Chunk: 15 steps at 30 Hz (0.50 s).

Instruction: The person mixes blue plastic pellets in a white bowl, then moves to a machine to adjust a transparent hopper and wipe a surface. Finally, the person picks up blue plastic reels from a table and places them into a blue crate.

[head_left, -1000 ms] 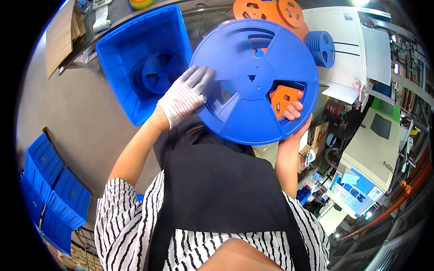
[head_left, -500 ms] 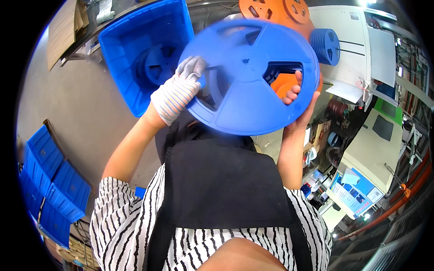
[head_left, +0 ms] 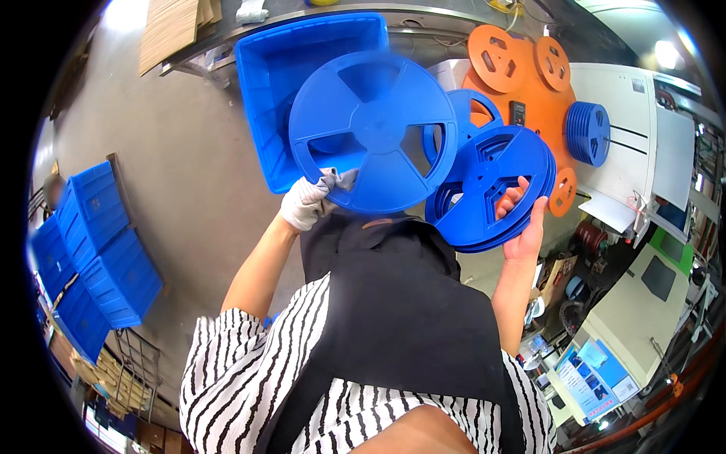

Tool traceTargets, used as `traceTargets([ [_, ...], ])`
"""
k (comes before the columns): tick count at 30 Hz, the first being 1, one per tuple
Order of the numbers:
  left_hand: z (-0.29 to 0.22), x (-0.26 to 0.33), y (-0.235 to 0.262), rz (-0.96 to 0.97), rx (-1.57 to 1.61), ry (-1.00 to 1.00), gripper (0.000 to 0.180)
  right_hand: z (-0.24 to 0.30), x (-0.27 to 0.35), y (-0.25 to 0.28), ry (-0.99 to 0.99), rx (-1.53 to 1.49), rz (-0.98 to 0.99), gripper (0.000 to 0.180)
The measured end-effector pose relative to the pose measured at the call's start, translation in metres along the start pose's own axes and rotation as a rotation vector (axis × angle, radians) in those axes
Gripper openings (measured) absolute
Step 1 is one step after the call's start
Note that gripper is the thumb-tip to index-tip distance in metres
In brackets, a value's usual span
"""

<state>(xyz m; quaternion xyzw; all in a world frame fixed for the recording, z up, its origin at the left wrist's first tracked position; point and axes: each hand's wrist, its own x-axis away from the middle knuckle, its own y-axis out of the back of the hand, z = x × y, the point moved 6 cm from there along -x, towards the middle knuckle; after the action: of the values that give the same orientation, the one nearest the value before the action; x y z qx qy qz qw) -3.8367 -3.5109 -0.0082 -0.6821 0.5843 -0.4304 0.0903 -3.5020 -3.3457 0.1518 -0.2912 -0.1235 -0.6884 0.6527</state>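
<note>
My left hand [head_left: 308, 203], in a striped knit glove, grips the lower left rim of a flat blue reel flange [head_left: 378, 163], its fingers curled through a cut-out. This blue disc hangs in front of me, partly over a blue bin [head_left: 263, 151]. To its right, my bare right hand [head_left: 523, 219] holds a stack of similar blue reel flanges [head_left: 488, 181], fingers through an opening and thumb outside the rim. The left disc overlaps the edge of that stack. Another blue reel [head_left: 484, 106] shows just behind the stack.
An orange round table [head_left: 538, 106] carries orange discs [head_left: 495, 57] and a small dark meter [head_left: 517, 113]. A row of blue reels [head_left: 588, 135] sits by a white machine at right. Stacked blue crates [head_left: 121, 276] stand at left; a workbench [head_left: 318, 19] runs behind the bin.
One blue disc has come away from the stack, moved left in my left hand. The stack has dropped lower in my right hand. The view has shifted, showing more of the orange table.
</note>
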Motion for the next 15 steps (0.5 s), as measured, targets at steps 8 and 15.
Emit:
traceTargets([
  [8,0.025,-0.016,0.046,-0.079,0.395,0.045,0.021,-0.016,-0.002,-0.01,-0.023,0.126,-0.098,0.047],
  [15,0.075,-0.091,0.126,-0.347,0.035,0.132,0.035,-0.013,0.005,-0.016,0.047,0.183,-0.134,0.05],
])
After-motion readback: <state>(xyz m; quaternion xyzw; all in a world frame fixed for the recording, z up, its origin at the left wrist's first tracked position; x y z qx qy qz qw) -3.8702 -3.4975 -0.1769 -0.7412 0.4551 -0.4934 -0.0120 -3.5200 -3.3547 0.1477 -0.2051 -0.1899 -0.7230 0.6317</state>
